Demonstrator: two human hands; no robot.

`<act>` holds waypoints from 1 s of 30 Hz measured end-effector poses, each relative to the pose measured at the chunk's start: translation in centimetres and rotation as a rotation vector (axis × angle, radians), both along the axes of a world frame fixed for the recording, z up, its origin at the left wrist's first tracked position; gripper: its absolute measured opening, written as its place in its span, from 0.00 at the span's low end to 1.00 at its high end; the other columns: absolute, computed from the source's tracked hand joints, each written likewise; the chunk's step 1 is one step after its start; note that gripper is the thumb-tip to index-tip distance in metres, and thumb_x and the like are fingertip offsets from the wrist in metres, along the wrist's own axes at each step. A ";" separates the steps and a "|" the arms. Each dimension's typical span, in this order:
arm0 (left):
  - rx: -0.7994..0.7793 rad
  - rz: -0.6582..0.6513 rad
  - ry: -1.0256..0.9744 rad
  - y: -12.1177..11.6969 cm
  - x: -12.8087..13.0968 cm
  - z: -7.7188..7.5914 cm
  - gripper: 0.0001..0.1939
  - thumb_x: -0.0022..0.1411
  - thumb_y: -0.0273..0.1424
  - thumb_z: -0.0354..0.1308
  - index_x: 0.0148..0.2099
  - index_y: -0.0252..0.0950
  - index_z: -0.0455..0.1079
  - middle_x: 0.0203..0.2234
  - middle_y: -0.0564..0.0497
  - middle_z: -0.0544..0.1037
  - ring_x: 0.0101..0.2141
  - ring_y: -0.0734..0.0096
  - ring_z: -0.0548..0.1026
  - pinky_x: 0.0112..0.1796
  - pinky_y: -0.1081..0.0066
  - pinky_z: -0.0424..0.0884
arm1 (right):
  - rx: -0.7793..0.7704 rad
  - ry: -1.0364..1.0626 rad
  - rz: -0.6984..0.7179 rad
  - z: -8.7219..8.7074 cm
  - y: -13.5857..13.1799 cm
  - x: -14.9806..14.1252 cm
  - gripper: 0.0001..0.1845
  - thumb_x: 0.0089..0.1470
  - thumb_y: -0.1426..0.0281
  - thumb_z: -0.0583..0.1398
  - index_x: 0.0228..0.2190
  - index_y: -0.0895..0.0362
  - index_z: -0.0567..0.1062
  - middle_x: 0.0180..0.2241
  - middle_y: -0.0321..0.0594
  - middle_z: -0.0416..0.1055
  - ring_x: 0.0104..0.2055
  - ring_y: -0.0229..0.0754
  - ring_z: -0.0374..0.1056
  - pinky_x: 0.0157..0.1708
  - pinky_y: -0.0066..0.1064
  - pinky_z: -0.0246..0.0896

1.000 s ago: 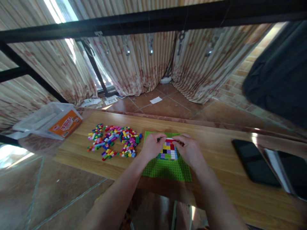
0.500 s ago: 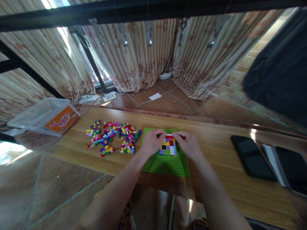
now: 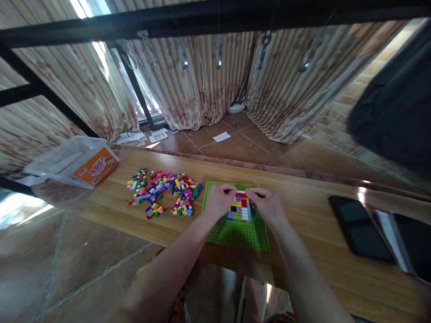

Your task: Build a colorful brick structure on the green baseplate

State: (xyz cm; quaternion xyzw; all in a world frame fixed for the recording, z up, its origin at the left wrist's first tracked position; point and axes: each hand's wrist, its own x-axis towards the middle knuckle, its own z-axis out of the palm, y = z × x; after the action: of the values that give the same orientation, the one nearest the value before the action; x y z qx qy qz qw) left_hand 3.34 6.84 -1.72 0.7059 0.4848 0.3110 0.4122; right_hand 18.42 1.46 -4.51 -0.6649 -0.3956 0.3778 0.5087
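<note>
A green studded baseplate (image 3: 237,235) lies on the bench, with a flat patch of toy bricks (image 3: 239,210) in white, red, purple, yellow and other colours built on it. My left hand (image 3: 220,199) reaches in from the left, its thumb and forefinger pinched at the patch's far edge. From the other side, my right hand (image 3: 266,204) has its fingertips closed at the same edge. A white toy brick (image 3: 240,192) shows between the two sets of fingertips, its ends hidden by them. Both hands partly cover the patch.
Many loose toy bricks (image 3: 183,193) are spread on the wooden bench (image 3: 303,215) left of the baseplate. A clear plastic tub (image 3: 72,157) with an orange label stands at the far left. On the right lie a black tablet-like device (image 3: 360,229) and another dark flat item (image 3: 412,242).
The view has shifted slightly, so the scene sits a little further right. Both hands stay at the far edge of the brick patch, with little change in their grip.
</note>
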 end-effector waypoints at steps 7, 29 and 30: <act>0.020 -0.079 -0.034 0.3 -0.3 -0.6 0.12 0.59 0.29 0.53 0.34 0.33 0.78 0.28 0.49 0.81 0.30 0.68 0.76 0.34 0.72 0.70 | -0.014 0.150 -0.045 0.8 -0.5 0.1 0.24 0.40 0.50 0.65 0.29 0.59 0.80 0.25 0.41 0.75 0.25 0.38 0.67 0.26 0.30 0.66; 0.244 -0.352 0.131 -0.1 -0.2 0.2 0.11 0.60 0.25 0.50 0.41 0.34 0.73 0.35 0.47 0.78 0.37 0.65 0.74 0.43 0.67 0.68 | -0.047 -0.006 -0.014 2.1 -1.0 1.1 0.18 0.46 0.59 0.60 0.33 0.58 0.79 0.25 0.38 0.75 0.26 0.38 0.68 0.22 0.27 0.61; 0.241 -0.347 0.131 0.0 -0.3 0.2 0.11 0.60 0.25 0.50 0.41 0.34 0.73 0.35 0.48 0.78 0.37 0.66 0.74 0.42 0.67 0.68 | -0.058 -0.004 -0.006 2.0 -1.1 1.0 0.16 0.46 0.60 0.60 0.32 0.58 0.79 0.24 0.38 0.74 0.26 0.38 0.68 0.22 0.27 0.61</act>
State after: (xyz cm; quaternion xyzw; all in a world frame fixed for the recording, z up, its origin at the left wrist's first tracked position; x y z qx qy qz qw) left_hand 3.09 6.83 -1.54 0.8416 0.3410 0.2444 0.3400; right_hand 19.43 0.41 -2.51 -0.6812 -0.3834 0.3864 0.4895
